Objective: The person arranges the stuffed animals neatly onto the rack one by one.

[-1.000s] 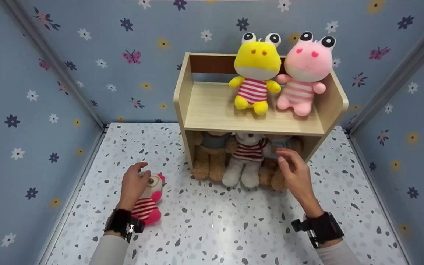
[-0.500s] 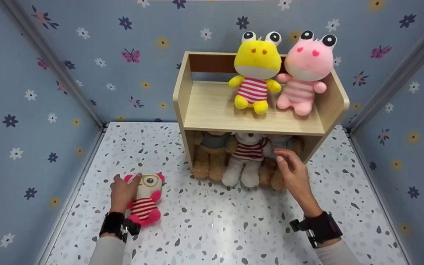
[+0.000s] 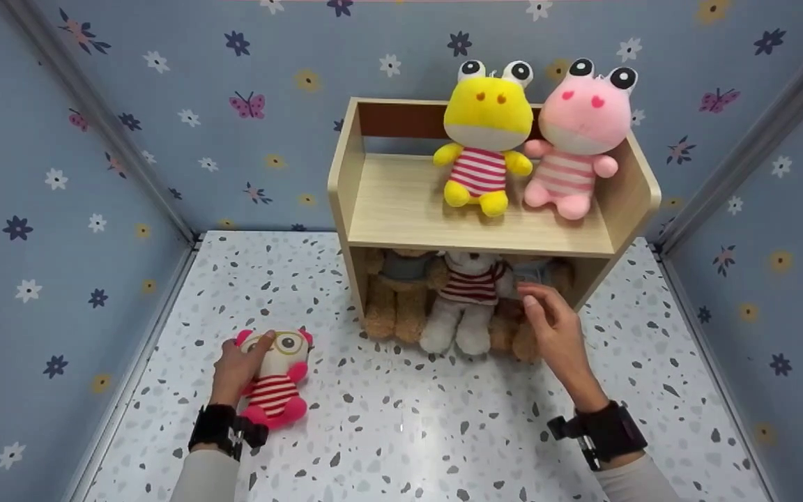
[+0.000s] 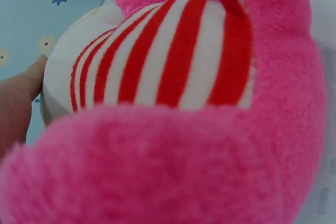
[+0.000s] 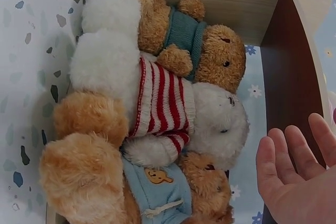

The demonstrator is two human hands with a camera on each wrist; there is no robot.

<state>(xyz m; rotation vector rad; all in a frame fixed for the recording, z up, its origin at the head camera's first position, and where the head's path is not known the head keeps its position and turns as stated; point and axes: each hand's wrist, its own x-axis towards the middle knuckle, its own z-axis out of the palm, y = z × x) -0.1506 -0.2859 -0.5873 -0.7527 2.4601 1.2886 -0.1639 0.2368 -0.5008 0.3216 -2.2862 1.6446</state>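
A pink plush toy (image 3: 274, 394) with yellow-rimmed glasses and a red-and-white striped body lies on the speckled floor at the left. My left hand (image 3: 238, 366) grips its head from the left side, thumb over the face and fingers around the head's edge. In the left wrist view, the toy's striped belly (image 4: 163, 61) and pink limbs fill most of the picture, with part of the hand at the left. My right hand (image 3: 560, 328) hangs with relaxed fingers before the lower shelf opening and holds nothing. Nearest to it are the seated teddy bears, including a blue-shirted one (image 5: 157, 192).
A wooden two-level shelf (image 3: 394, 209) stands against the flowered wall. Yellow (image 3: 488, 111) and pink (image 3: 583, 118) frog plushes sit on its upper level, towards the right. Below sit a white bear in a striped sweater (image 5: 163, 98) and a brown bear in a teal top (image 5: 184, 30).
My left hand has moved left and down from above the pink plush toy and taken hold of its head, uncovering its face. The right hand has stayed almost still.
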